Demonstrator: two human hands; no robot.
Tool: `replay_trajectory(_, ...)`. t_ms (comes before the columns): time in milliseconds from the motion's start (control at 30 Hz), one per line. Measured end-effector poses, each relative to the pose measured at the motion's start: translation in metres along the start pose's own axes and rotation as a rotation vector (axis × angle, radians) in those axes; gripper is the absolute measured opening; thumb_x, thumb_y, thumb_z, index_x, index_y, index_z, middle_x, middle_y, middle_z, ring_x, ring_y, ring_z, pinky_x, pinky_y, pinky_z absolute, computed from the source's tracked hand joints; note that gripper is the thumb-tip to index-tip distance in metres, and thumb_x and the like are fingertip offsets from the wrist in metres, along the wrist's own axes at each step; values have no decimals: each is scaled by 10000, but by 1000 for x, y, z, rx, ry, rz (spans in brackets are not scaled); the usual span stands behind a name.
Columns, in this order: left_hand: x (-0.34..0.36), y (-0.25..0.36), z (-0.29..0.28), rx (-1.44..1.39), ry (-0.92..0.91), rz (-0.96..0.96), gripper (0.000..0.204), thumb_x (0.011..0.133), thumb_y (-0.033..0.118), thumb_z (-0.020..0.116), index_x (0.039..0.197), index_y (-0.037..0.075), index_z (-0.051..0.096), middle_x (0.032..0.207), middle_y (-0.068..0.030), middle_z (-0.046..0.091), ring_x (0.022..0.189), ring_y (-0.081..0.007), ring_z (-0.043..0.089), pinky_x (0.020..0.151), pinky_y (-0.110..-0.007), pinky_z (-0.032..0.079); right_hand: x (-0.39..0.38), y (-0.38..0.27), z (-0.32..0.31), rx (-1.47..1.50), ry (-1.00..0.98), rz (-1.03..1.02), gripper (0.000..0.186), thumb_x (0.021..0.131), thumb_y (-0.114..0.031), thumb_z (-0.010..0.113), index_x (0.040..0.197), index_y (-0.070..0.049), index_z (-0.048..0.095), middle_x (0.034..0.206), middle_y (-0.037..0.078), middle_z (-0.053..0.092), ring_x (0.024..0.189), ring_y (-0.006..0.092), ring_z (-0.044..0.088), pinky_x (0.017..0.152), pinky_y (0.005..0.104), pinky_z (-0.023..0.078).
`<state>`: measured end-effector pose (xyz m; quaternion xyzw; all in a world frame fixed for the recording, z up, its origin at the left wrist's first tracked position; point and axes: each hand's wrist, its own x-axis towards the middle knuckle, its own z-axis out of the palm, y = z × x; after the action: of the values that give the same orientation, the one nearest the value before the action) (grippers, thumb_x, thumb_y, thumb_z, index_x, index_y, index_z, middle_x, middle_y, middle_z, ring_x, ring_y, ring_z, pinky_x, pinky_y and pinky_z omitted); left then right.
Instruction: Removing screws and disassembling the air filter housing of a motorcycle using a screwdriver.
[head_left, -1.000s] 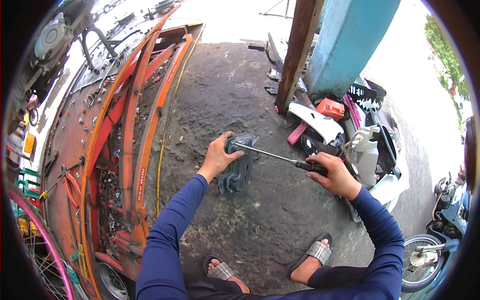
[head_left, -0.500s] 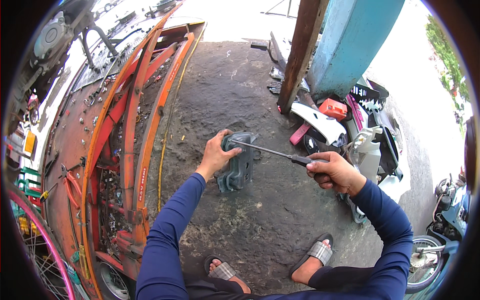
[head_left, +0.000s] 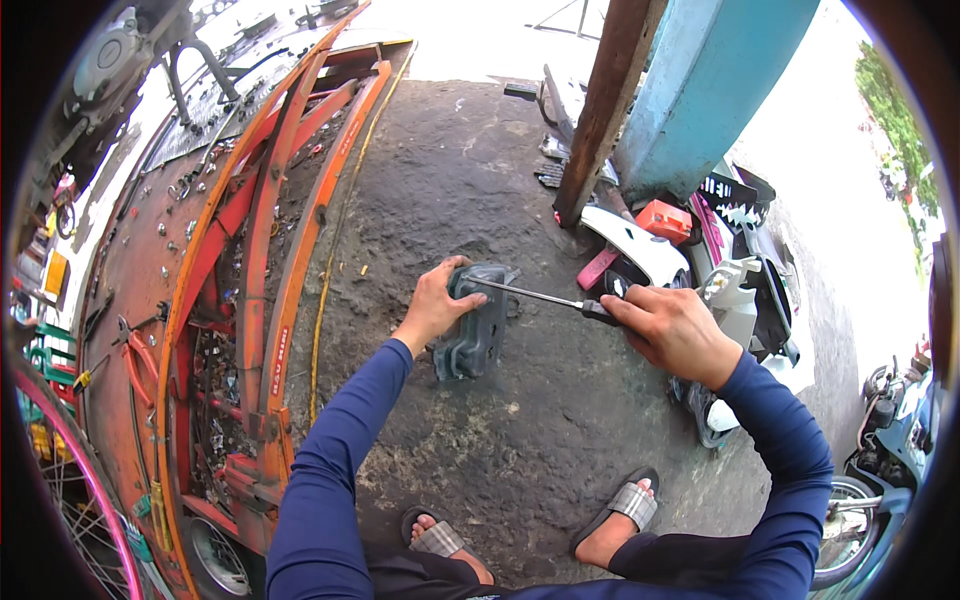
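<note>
A dark grey, moulded box-like part (head_left: 482,335) is held upright over the concrete, in the middle of the view. My left hand (head_left: 436,304) grips its upper left edge, thumb on the near face and fingers behind. From the right, my right hand (head_left: 678,332) is closed round the dark handle of a long screwdriver (head_left: 540,295), its back turned up and covering most of the handle. The steel shaft runs left, nearly level, and its tip meets the top of the part beside my left thumb. What the tip sits in is too small to make out.
An orange metal motorcycle lift (head_left: 300,270) with loose bolts stands on the left, red-handled pliers (head_left: 140,365) on it. At right, motorcycle fairings (head_left: 640,245) and an orange box (head_left: 664,220) lie by a wooden post (head_left: 605,120) and a blue pillar (head_left: 700,100).
My right hand has turned over on the screwdriver handle, from knuckles curled underneath to its back facing up, and slid closer to the shaft. The part and my left hand stay almost in place.
</note>
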<state>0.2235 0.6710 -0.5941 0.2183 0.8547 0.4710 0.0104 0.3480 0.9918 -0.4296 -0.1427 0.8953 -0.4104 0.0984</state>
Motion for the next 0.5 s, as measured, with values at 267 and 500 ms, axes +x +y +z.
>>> replay_trajectory(267,-7,3,0,8,22,24,584,702,255,860,1173,10,616,1118,-172,685,1056,-321,656,933,-386,492,-7,-27,-3,353,-175,584,345,920,-183,681,1186,16,585,844,9,607,725,96,565,596,287,476)
replay_trajectory(500,-12,1,4,-18,14,27,561,707,190,860,1178,9,614,1081,-125,703,1007,-222,669,910,-335,499,-9,-8,-1,751,23,535,338,860,-139,682,1162,-29,578,795,67,606,628,187,595,563,348,489)
